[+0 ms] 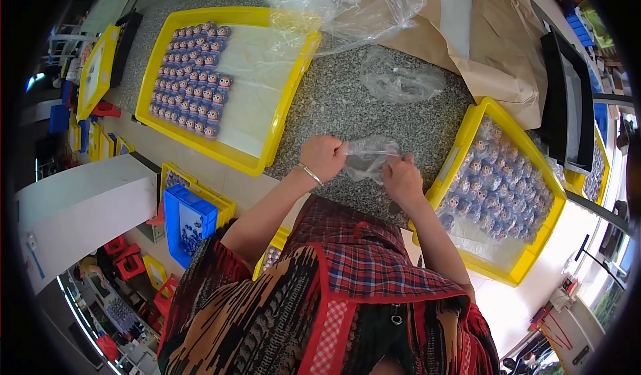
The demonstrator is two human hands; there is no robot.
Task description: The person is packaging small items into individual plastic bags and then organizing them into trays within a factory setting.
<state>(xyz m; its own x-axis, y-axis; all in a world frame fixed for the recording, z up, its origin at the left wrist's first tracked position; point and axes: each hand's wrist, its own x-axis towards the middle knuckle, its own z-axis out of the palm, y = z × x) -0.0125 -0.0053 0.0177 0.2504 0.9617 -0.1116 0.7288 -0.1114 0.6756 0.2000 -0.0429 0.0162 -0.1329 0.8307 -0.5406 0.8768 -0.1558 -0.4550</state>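
Observation:
Between my two hands a small clear plastic bag (369,159) is stretched just above the speckled grey tabletop. My left hand (324,157), with a bracelet at the wrist, pinches one side of it. The other side is gripped in the closed fingers of my right hand (403,180). Whether anything lies inside the bag I cannot make out. Left of my hands stands a yellow tray (277,128) with rows of small blue and pink figurines (193,84). At the right, another yellow tray (461,141) holds figurines wrapped in clear plastic (504,188).
More clear bags (400,80) lie beyond my hands on the table (327,101). A large plastic sheet (347,4) and brown paper (501,48) cover the far side. At the right edge stands a black tray (567,101). A blue bin (187,225) sits low at the left.

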